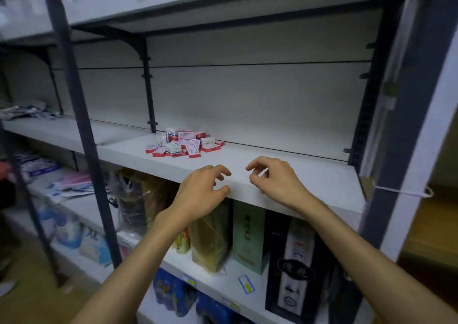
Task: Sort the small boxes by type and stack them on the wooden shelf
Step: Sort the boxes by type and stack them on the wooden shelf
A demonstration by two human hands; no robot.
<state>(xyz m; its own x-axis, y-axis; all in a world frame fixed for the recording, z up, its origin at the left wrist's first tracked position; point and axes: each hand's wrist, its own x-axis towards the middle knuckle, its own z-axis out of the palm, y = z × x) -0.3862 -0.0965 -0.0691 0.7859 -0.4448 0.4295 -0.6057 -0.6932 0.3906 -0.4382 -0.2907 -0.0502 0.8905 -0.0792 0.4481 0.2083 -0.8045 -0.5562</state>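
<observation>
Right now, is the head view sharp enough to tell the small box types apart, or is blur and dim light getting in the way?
Head view: dim and bluish. The pile of small boxes is soft, red and white showing but print unreadable. Edges smear, worst at left; uprights bow from wide-angle distortion. Left hand and right hand are fairly sharp above the shelf.

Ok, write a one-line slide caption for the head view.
Both bare hands, left hand and right hand, hover empty over the white shelf board before a jumbled pile of small red-and-white boxes.
</observation>
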